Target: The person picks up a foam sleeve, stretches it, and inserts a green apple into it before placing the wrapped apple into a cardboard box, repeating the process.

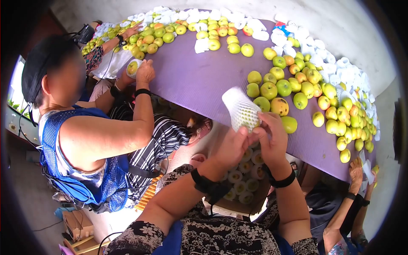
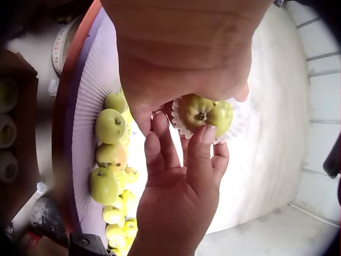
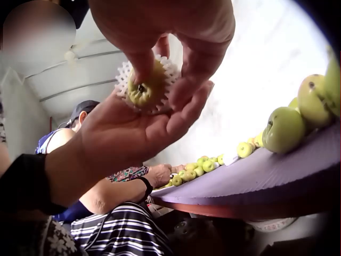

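Over the near edge of the table, both hands hold a yellow-green apple (image 3: 150, 92) inside a white foam net sleeve (image 1: 239, 106). The sleeve's loose end stretches up and away, and green shows through the mesh. My left hand (image 1: 231, 146) cradles the sleeved apple from below and beside it, fingers curled along it in the right wrist view. With thumb and fingers, my right hand (image 1: 273, 135) grips the apple at the sleeve's open, scalloped rim. One end of the apple (image 2: 213, 113) shows bare there in the left wrist view.
Loose apples (image 1: 293, 85) and white foam nets (image 1: 344, 74) spread along the purple-covered table (image 1: 182, 72). Below its edge stands a container of sleeved apples (image 1: 240, 187). One person (image 1: 93, 148) sits at left holding a sleeved apple; another person's hands (image 1: 356, 170) are at right.
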The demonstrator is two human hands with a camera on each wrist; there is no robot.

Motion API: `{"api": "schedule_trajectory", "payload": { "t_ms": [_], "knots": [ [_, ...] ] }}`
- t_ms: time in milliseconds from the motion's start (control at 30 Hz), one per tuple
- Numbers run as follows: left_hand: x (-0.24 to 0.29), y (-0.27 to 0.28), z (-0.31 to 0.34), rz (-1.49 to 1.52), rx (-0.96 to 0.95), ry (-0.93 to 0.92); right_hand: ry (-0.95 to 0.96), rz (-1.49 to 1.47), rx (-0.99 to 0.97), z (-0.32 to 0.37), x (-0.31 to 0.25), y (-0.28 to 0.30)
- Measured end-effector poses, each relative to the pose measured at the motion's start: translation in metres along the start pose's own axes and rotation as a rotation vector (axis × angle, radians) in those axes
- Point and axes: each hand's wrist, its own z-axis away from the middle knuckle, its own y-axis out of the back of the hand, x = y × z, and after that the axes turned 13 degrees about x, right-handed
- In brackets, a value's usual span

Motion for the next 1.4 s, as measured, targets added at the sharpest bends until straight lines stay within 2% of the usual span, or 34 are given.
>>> {"api": "schedule_trajectory", "payload": {
  "t_ms": [200,300,400,700,800,900,1000,1100,1167,1233,1267,1367,1400],
  "knots": [
    [0.02,0.003,-0.002,0.028,0.007,0.096,-0.144,-0.011,0.003,-0.009,-0.015,-0.002],
    [0.024,0.008,-0.007,0.011,-0.031,0.103,0.001,0.099,-0.038,-0.018,-0.019,0.004],
    [0.024,0.01,-0.007,0.029,-0.028,0.124,-0.059,0.073,-0.059,-0.016,-0.015,0.004],
    [0.021,0.005,-0.004,0.157,-0.017,0.131,-0.047,0.083,0.001,-0.006,-0.009,0.001],
    [0.021,0.011,-0.009,0.133,-0.059,0.12,-0.036,0.084,0.115,-0.009,-0.019,-0.005],
    [0.02,0.011,-0.011,0.092,-0.085,0.141,-0.021,0.125,0.016,-0.017,-0.021,-0.002],
    [0.015,0.011,-0.012,0.086,-0.07,0.194,-0.121,-0.006,-0.013,-0.006,-0.003,-0.004],
    [0.011,0.008,-0.01,0.095,-0.069,0.22,-0.56,-0.409,0.054,0.003,-0.002,-0.01],
    [0.013,-0.005,-0.003,0.116,-0.039,0.22,-0.734,-0.513,0.054,-0.001,-0.008,-0.006],
    [0.018,0.0,-0.008,0.103,-0.078,0.282,-0.781,-0.59,0.085,-0.003,-0.008,-0.006],
    [0.02,0.004,-0.009,0.095,-0.096,0.313,-0.741,-0.612,0.119,-0.002,-0.005,-0.008],
    [0.011,0.023,-0.013,-0.456,-0.029,0.079,-0.609,-0.586,0.212,0.002,0.009,-0.011],
    [0.009,0.025,-0.014,-0.471,0.027,0.028,-0.564,-0.562,0.241,0.003,0.012,-0.012]
  ]
}}
